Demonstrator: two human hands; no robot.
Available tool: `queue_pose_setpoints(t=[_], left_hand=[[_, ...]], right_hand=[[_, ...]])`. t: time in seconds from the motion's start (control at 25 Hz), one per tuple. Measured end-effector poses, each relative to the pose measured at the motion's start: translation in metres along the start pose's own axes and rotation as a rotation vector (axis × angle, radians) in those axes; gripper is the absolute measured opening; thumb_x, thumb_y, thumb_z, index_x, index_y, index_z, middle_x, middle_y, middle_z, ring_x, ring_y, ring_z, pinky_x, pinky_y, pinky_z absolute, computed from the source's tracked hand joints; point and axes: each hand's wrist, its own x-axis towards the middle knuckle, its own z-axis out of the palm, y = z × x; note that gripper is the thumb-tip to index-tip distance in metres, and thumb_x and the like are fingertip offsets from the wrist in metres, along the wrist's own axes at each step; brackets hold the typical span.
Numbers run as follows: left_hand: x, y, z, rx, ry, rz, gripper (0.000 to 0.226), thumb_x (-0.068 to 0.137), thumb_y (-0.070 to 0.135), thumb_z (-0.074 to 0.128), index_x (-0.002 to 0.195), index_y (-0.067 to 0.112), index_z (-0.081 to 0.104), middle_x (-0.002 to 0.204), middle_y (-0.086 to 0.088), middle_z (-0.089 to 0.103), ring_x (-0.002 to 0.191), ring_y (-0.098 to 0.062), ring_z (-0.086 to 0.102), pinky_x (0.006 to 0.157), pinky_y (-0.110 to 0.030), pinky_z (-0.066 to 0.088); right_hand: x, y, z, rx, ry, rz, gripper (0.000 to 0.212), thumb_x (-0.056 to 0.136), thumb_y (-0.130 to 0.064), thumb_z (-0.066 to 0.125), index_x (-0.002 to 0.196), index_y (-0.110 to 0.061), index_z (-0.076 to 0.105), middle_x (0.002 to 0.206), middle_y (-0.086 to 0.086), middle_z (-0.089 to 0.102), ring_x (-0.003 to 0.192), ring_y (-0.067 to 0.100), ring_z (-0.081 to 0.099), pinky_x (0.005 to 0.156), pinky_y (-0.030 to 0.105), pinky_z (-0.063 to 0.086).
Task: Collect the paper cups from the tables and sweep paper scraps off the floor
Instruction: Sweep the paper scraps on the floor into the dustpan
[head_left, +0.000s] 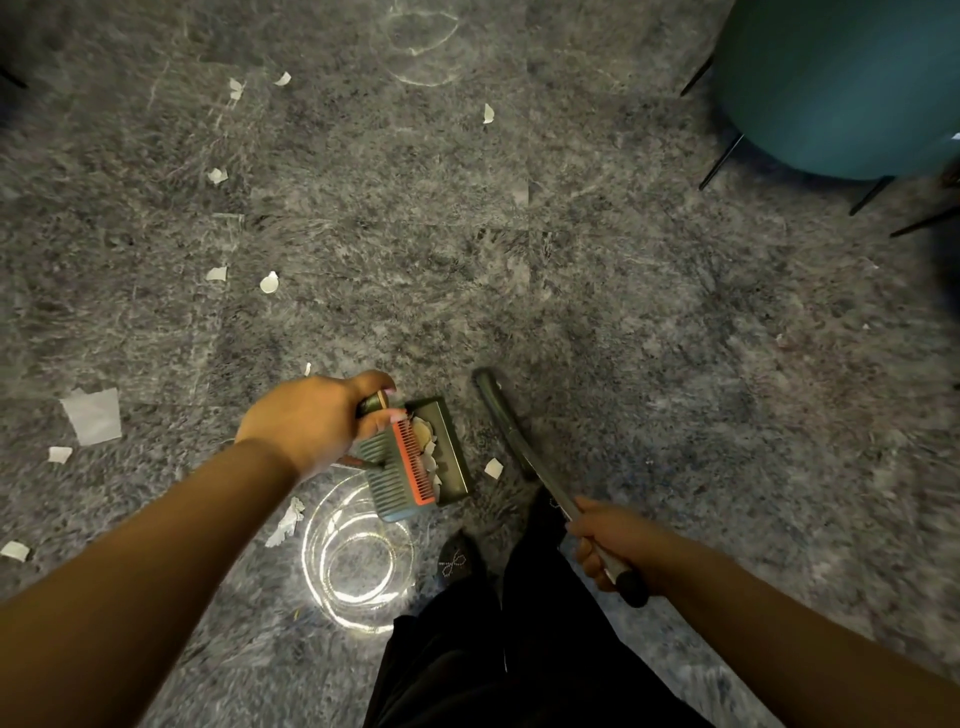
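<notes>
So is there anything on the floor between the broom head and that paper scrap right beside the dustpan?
Nothing visible. The scrap lies on bare floor between the dustpan and the broom, close to both. The right hand grips the broom handle; the left hand holds the dustpan's handle.

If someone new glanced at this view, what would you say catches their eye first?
Probably the two hands low in the frame: the left hand grips the handle of a green dustpan with an orange comb edge and paper bits inside, while the right hand grips a broom handle. Next, the white paper scraps scattered over the grey floor, mostly to the left, and the teal chair at upper right.
</notes>
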Motion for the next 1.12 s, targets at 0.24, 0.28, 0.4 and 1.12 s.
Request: queue_pose_setpoints(t=[0.24,0.28,0.4,1.12], left_hand=[[0.005,0.005,-0.001,-0.003,-0.007,-0.018,0.054,0.080,0.079,0.020,0.120,0.049,0.039,0.070,0.011,0.052,0.066,-0.016,0.058,0.062,-0.034,0.055],[0.003,0.004,0.000,0.000,-0.008,-0.018,0.056,0.079,0.080,0.018,0.121,0.049,0.038,0.071,0.010,0.054,0.066,-0.016,0.058,0.062,-0.034,0.056],[-0.002,0.001,0.003,0.019,0.008,-0.015,0.059,0.079,0.080,0.016,0.124,0.048,0.037,0.075,0.007,0.061,0.067,-0.017,0.060,0.062,-0.032,0.055],[-0.089,-0.002,0.031,-0.137,0.253,-0.439,0.064,0.077,0.078,0.026,0.125,0.042,0.050,0.092,-0.007,0.071,0.082,-0.033,0.066,0.061,-0.033,0.047]], right_hand=[[0.003,-0.005,0.026,0.159,-0.140,0.026,0.045,0.102,-0.008,0.034,0.144,-0.026,0.028,0.047,0.001,0.041,0.033,0.008,0.038,0.034,0.013,0.030],[0.000,-0.007,0.026,0.192,-0.167,0.033,0.042,0.103,-0.009,0.033,0.141,-0.024,0.032,0.047,0.000,0.040,0.032,0.008,0.037,0.033,0.012,0.030],[-0.011,-0.009,0.017,0.313,-0.219,0.042,0.044,0.103,-0.011,0.033,0.145,-0.024,0.028,0.049,0.001,0.041,0.032,0.008,0.039,0.032,0.013,0.032],[-0.046,-0.082,0.008,-0.043,-0.143,-0.043,0.054,0.101,-0.008,0.038,0.147,-0.032,0.024,0.045,0.001,0.040,0.029,0.009,0.038,0.032,0.012,0.032]])
